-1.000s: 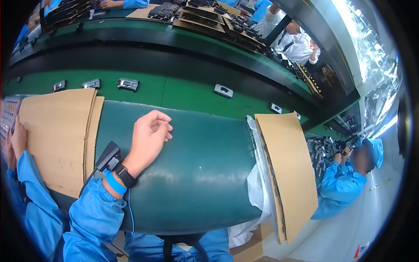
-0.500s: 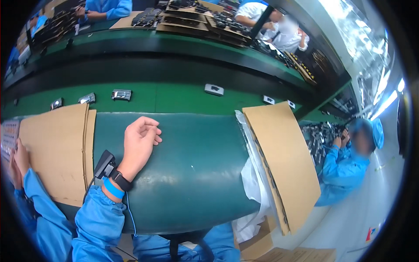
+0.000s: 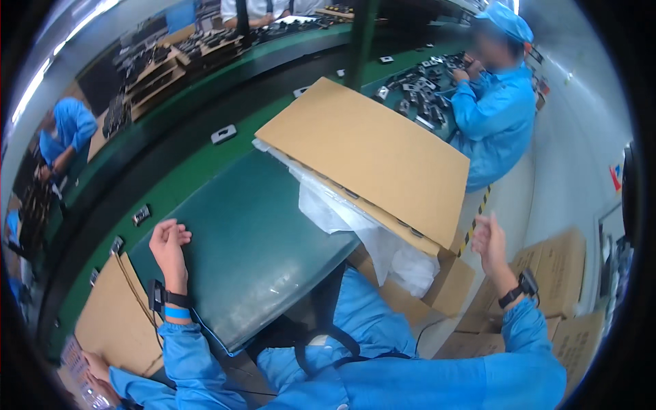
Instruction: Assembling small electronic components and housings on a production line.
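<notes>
My left hand point(image 3: 169, 249) hovers over the left part of the green work mat point(image 3: 232, 225), its fingers loosely bent and apart, holding nothing. Off to the right, my right hand point(image 3: 488, 242) is raised beyond the near corner of a flat cardboard sheet point(image 3: 376, 154), touching nothing. Its fingers are half curled and nothing shows in them. Under that sheet lie more cardboard and crumpled white wrapping point(image 3: 328, 205). A second cardboard sheet point(image 3: 116, 321) lies at the mat's left end.
A green conveyor strip beyond the mat carries small grey devices point(image 3: 223, 134). At the far right a person in blue point(image 3: 495, 102) handles parts beside a pile of them. Another person's hands point(image 3: 99, 376) are at lower left. Cartons point(image 3: 557, 266) stand at lower right.
The view has swung right, bringing my right hand and the cartons into sight. My left hand stays above the mat with nothing in it.
</notes>
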`<action>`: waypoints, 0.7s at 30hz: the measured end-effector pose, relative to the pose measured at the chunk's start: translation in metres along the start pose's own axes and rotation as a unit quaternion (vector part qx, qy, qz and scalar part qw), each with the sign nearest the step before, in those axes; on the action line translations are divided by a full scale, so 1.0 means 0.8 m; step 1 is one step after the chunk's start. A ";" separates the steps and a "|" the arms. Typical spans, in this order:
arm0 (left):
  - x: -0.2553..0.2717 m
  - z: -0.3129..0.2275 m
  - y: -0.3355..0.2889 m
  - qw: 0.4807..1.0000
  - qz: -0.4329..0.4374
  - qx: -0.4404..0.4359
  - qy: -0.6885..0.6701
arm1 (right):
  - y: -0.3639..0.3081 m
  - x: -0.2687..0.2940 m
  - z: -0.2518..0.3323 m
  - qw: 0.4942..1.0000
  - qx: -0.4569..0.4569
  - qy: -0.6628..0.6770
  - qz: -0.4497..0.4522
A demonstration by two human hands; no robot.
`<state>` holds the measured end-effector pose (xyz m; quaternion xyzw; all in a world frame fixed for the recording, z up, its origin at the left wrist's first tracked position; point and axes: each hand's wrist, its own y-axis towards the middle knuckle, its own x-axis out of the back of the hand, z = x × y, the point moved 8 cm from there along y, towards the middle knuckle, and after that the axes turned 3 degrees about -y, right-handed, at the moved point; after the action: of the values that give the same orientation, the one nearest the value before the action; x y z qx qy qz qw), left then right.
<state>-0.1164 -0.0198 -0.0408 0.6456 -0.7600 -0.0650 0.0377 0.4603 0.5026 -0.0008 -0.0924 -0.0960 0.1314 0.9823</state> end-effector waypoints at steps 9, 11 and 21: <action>-0.006 -0.004 0.000 1.000 0.013 -0.008 -0.014 | 0.023 -0.088 0.033 0.991 0.066 -0.083 0.081; -0.009 -0.004 -0.002 1.000 0.018 -0.011 -0.010 | 0.017 -0.086 0.042 0.991 0.066 -0.107 0.052; -0.013 -0.012 -0.002 1.000 0.017 -0.009 -0.012 | 0.042 -0.061 0.014 0.998 0.023 -0.011 0.058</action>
<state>-0.1120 -0.0102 -0.0309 0.6312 -0.7708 -0.0787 0.0353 0.4037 0.5229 -0.0053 -0.0733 -0.0984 0.1917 0.9737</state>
